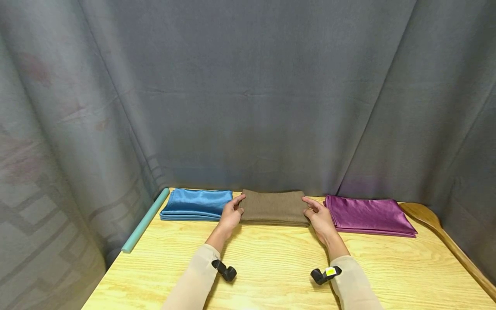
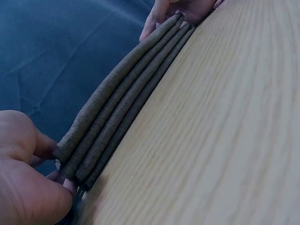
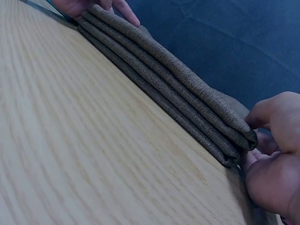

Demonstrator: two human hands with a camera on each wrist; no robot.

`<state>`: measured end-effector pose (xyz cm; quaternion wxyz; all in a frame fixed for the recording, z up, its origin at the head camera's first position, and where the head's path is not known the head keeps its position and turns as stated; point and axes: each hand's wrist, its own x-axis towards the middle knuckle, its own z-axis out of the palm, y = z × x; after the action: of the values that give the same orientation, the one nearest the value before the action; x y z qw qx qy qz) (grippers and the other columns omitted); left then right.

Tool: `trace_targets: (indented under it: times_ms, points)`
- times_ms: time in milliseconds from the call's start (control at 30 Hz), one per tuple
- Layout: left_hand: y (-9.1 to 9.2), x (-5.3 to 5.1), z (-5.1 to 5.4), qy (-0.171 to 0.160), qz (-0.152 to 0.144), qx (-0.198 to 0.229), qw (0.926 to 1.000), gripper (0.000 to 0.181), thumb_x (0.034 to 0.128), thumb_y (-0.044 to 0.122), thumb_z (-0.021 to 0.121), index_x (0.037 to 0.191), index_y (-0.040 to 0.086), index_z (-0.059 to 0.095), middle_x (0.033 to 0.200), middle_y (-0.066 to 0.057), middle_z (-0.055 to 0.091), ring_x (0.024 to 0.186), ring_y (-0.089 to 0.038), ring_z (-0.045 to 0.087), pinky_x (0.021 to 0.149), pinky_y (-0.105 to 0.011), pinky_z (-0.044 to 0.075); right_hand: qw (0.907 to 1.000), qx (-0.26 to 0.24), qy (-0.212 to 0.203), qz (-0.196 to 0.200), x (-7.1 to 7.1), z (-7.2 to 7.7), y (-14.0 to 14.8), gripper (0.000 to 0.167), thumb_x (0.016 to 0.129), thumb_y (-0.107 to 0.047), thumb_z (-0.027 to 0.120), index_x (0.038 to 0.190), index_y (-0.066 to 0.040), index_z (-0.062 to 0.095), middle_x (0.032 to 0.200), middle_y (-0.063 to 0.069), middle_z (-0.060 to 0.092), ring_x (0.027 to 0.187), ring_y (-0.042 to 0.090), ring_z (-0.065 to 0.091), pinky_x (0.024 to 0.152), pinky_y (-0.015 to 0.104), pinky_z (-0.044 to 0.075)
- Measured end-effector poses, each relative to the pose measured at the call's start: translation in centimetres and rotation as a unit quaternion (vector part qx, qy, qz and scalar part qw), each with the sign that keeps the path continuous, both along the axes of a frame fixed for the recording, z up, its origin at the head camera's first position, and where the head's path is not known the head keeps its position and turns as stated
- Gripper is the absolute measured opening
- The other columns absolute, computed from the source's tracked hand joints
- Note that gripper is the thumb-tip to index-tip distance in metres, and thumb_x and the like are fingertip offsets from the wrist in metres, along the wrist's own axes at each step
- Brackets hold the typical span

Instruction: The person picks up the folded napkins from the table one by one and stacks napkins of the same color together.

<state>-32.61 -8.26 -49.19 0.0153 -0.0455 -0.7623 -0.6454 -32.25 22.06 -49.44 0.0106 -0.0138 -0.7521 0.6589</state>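
Observation:
A folded brown cloth [image 1: 274,208] lies flat near the table's back edge, its stacked layers showing along the front in both wrist views. At its left end is my left hand [image 1: 231,215], index finger stretched along the side and thumb nearer the front. My right hand [image 1: 320,217] touches the opposite end in much the same way, with fingers extended. Some fingertips are hidden behind the cloth's ends in the wrist views. A folded shiny blue cloth [image 1: 197,204] sits just left of the left hand, and a folded purple cloth [image 1: 368,215] lies beside the right hand.
A pale green rod [image 1: 145,221] lies slanted along the table's left edge. On the right, a long wooden paddle [image 1: 445,234] runs along the edge. Grey curtains [image 1: 248,94] hang behind the wooden table [image 1: 271,267] and at both sides.

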Motion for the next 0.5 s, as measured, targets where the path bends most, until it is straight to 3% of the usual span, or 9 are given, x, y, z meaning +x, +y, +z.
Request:
trace_targets:
  times_ms: [200, 500]
  points:
    - [0.8, 0.4, -0.2, -0.002, 0.027, 0.014, 0.9995, 0.055, 0.0974, -0.010, 0.043, 0.151, 0.003, 0.051, 0.161, -0.023, 0.042, 0.150, -0.040, 0.036, 0.116, -0.055, 0.039, 1.0000, 0.004, -0.006, 0.006, 0.3, 0.2, 0.3, 0.054, 0.100, 0.002, 0.051, 0.154, -0.004, 0.046, 0.156, 0.023, 0.037, 0.144, 0.030, 0.033, 0.089, 0.006, 0.037]
    - [1.7, 0.6, -0.1, -0.014, 0.029, 0.014, 0.9994, 0.053, 0.1013, -0.006, 0.044, 0.153, 0.008, 0.050, 0.162, -0.021, 0.041, 0.151, -0.039, 0.035, 0.116, -0.056, 0.040, 0.9999, 0.007, -0.007, 0.002, 0.4, 0.2, 1.1, 0.054, 0.101, 0.001, 0.050, 0.155, -0.005, 0.045, 0.156, 0.022, 0.035, 0.143, 0.028, 0.033, 0.086, 0.005, 0.038]
